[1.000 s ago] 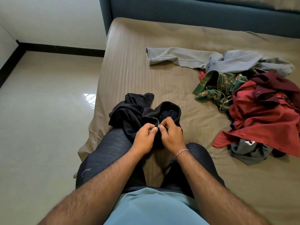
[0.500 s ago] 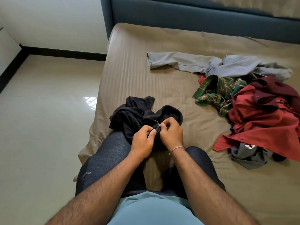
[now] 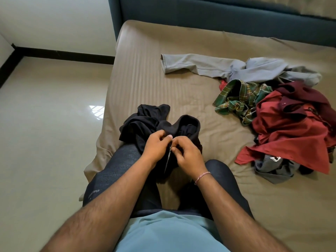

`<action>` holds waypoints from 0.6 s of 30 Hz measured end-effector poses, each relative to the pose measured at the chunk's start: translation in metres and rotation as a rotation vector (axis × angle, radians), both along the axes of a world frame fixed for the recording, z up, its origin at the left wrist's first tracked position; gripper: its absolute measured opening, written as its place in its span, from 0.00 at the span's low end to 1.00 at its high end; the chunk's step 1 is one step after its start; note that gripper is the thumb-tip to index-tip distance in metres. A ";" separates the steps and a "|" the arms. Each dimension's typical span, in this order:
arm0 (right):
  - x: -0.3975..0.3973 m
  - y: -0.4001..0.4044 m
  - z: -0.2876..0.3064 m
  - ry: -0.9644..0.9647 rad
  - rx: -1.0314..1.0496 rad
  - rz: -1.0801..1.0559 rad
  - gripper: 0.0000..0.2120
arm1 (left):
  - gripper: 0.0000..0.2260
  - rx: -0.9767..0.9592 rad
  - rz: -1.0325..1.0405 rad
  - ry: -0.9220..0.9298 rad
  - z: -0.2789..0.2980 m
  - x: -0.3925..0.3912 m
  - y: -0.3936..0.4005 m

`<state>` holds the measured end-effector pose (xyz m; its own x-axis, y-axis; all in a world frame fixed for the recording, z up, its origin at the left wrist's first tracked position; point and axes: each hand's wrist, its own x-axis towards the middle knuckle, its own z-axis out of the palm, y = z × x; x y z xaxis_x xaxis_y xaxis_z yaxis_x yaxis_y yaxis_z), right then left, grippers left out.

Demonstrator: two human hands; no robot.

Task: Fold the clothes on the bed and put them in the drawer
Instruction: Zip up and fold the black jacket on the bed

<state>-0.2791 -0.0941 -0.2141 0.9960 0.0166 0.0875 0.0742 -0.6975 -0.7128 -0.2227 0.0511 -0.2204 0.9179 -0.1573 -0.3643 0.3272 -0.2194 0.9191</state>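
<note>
Single view, taken from head-worn wide-angle camera. Aimed forward and steeply down over wearer's own torso and forearms. Left hand (image 3: 156, 147) and right hand (image 3: 189, 155) seen close, near frame centre. Bed (image 3: 149, 73) seen beyond, headboard (image 3: 200, 17) at top edge, floor (image 3: 45, 124) at left. Frame edges bent by lens.

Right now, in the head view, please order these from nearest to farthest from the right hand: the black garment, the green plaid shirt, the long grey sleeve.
1. Black garment: pinched by the right hand, over the lap.
2. Green plaid shirt: on the bed, to the right.
3. Long grey sleeve: farther up the bed, toward the headboard.
</note>
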 end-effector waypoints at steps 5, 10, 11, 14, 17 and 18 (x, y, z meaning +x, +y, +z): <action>0.006 -0.010 -0.001 0.006 0.126 -0.231 0.03 | 0.05 -0.228 0.150 -0.053 0.017 0.006 -0.013; 0.020 -0.022 0.005 0.053 0.163 -0.403 0.05 | 0.05 0.118 -0.175 -0.198 -0.014 -0.029 -0.012; 0.022 -0.020 0.004 0.077 0.156 -0.392 0.05 | 0.04 0.183 -0.217 -0.214 -0.019 -0.031 -0.012; 0.023 -0.014 0.002 0.131 0.148 -0.381 0.07 | 0.06 0.282 -0.216 -0.280 -0.019 -0.026 -0.013; 0.026 -0.019 0.004 0.162 0.145 -0.330 0.08 | 0.05 0.183 -0.156 -0.249 -0.015 -0.023 -0.012; 0.026 -0.022 0.007 0.181 0.139 -0.300 0.08 | 0.05 0.132 -0.149 -0.229 -0.016 -0.023 -0.010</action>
